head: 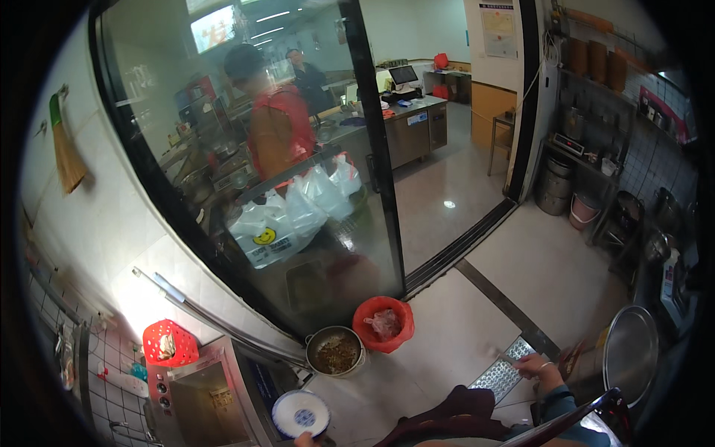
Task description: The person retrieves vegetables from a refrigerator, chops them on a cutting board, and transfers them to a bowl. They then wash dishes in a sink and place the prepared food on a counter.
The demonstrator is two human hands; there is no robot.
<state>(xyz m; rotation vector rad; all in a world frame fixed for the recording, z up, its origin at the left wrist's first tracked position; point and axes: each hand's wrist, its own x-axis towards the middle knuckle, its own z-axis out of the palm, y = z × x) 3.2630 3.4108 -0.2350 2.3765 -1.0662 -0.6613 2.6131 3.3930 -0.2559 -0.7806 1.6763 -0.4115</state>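
Note:
My left hand (pixel 306 440) grips the near rim of a white plate with a blue pattern (pixel 300 414), low in the head view. In my right hand (pixel 537 366), at lower right, is a small utensil (pixel 505 355), blurred, perhaps a spoon or brush; it points left above a metal floor drain grate (pixel 505 371). Beyond the plate, a metal pot (pixel 335 351) with brown food scraps stands on the floor. A red-lined bin (pixel 384 324) with crumpled plastic in it stands right beside the pot.
A sliding glass door (pixel 313 302) is ahead, a person in a red apron (pixel 282 131) behind it. A floor track (pixel 461 243) crosses the doorway. A large round metal vessel (pixel 631 355) is at right. At lower left are a steel appliance (pixel 209 402) and a red basket (pixel 170 342).

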